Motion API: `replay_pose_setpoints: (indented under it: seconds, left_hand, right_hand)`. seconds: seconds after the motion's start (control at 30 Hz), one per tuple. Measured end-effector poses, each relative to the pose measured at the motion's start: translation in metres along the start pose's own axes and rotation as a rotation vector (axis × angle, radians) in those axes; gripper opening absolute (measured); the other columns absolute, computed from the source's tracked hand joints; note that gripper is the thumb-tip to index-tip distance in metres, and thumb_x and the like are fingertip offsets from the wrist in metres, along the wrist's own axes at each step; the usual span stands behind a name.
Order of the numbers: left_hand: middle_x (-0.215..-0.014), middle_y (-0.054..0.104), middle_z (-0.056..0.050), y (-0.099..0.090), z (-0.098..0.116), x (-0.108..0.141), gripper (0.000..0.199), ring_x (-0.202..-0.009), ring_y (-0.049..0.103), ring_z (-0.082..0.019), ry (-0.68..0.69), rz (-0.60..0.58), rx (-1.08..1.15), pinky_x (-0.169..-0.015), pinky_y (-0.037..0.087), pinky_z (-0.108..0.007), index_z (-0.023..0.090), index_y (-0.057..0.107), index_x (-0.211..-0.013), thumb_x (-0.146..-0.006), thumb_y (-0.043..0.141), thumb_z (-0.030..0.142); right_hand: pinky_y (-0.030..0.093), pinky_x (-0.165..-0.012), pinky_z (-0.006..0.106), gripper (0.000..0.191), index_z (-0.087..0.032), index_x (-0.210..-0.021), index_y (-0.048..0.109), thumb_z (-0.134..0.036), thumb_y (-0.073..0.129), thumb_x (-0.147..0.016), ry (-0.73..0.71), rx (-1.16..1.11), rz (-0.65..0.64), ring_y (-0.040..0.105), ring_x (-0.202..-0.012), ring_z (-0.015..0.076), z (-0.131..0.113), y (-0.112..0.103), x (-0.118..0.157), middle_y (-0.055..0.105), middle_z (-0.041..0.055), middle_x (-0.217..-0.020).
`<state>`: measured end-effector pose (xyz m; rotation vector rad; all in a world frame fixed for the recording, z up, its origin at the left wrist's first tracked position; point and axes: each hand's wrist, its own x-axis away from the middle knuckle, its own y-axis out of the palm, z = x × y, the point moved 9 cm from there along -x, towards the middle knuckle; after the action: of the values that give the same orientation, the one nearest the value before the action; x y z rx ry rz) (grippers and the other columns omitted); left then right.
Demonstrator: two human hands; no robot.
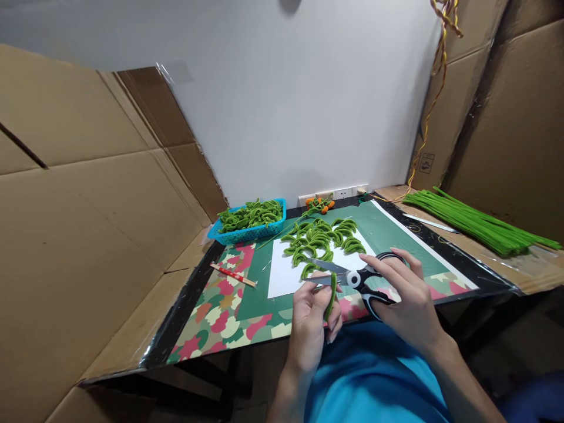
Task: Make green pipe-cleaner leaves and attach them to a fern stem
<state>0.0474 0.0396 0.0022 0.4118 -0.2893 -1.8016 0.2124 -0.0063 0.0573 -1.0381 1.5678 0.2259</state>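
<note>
My left hand (pixel 311 314) pinches a short green pipe cleaner piece (pixel 331 298), its upper end by the scissor blades. Black-and-white handled scissors (pixel 353 279) are in my right hand (pixel 409 296), with fingers in the handle loops and the blades spread apart. Just beyond the blades, several curved green pipe cleaner pieces (pixel 318 238) lie in small bunches on a white sheet of paper (pixel 279 276). Part of the left fingers is hidden behind the thumb and the green piece.
A blue basket (pixel 247 232) of twisted green pieces stands back left. Orange flowers on a green stem (pixel 325 205) lie near the wall sockets (pixel 343 192). Long green pipe cleaners (pixel 480 223) and a metal strip (pixel 429 222) are at right, red-wrapped chopsticks (pixel 233 275) at left. Cardboard (pixel 88 205) flanks the table.
</note>
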Motion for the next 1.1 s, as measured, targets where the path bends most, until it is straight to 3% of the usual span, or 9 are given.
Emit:
replay_pose_setpoints:
  seconds: [0.2, 0.43, 0.63, 0.87, 1.0, 1.1]
  left_hand:
    - [-0.051, 0.041, 0.009, 0.0, -0.005, 0.002, 0.028, -0.037, 0.032, -0.006, -0.022, -0.012, 0.013, -0.033, 0.031, -0.013, 0.018, 0.069, -0.097, -0.099, 0.072, 0.046]
    - [-0.049, 0.039, 0.013, 0.001, 0.005, 0.001, 0.027, -0.036, 0.023, -0.005, 0.01, 0.037, 0.012, -0.033, 0.029, -0.012, 0.023, 0.061, -0.109, -0.097, 0.074, 0.044]
    - [-0.057, 0.053, 0.007, -0.002, 0.014, 0.003, 0.029, -0.039, 0.038, -0.008, 0.028, 0.124, -0.003, -0.036, 0.032, -0.014, 0.022, 0.063, -0.116, -0.102, 0.064, 0.046]
    - [-0.073, 0.063, 0.003, 0.001, 0.017, 0.001, 0.033, -0.038, 0.044, -0.003, 0.049, 0.146, 0.008, -0.035, 0.031, -0.014, 0.019, 0.068, -0.107, -0.092, 0.077, 0.046]
    - [-0.066, 0.059, 0.007, -0.002, 0.012, -0.003, 0.033, -0.032, 0.039, -0.002, 0.072, 0.187, -0.055, -0.031, 0.027, -0.014, 0.018, 0.068, -0.097, -0.088, 0.085, 0.045]
    - [-0.059, 0.058, 0.007, -0.005, 0.012, -0.004, 0.033, -0.03, 0.04, -0.002, 0.126, 0.224, -0.108, -0.032, 0.026, -0.014, 0.018, 0.069, -0.095, -0.088, 0.086, 0.045]
  right_hand:
    - [0.032, -0.112, 0.053, 0.067, -0.03, -0.14, 0.062, 0.002, 0.056, -0.082, 0.037, 0.088, 0.037, 0.071, -0.087, 0.022, -0.002, -0.004, -0.002, 0.074, 0.0017, -0.1]
    - [0.038, -0.1, 0.044, 0.061, -0.027, -0.143, 0.062, 0.0, 0.058, -0.089, 0.009, 0.142, 0.014, 0.068, -0.095, 0.0242, -0.001, 0.002, 0.002, 0.072, 0.0034, -0.099]
    - [0.034, -0.094, 0.041, 0.053, -0.029, -0.143, 0.064, -0.005, 0.062, -0.095, 0.033, 0.194, 0.007, 0.071, -0.088, 0.0199, 0.003, 0.002, 0.005, 0.072, 0.0017, -0.098]
    - [0.038, -0.093, 0.04, 0.061, -0.029, -0.149, 0.061, -0.003, 0.06, -0.093, 0.023, 0.192, 0.005, 0.07, -0.09, 0.0211, 0.004, 0.005, 0.006, 0.071, 0.0024, -0.097]
    - [0.045, -0.098, 0.042, 0.077, -0.031, -0.16, 0.05, 0.001, 0.056, -0.09, 0.009, 0.124, -0.047, 0.07, -0.093, 0.023, 0.007, 0.014, 0.009, 0.072, 0.003, -0.102]
    - [0.052, -0.092, 0.04, 0.084, -0.033, -0.163, 0.046, 0.003, 0.054, -0.087, 0.045, 0.053, -0.057, 0.069, -0.097, 0.0249, 0.011, 0.016, 0.011, 0.071, 0.0051, -0.108]
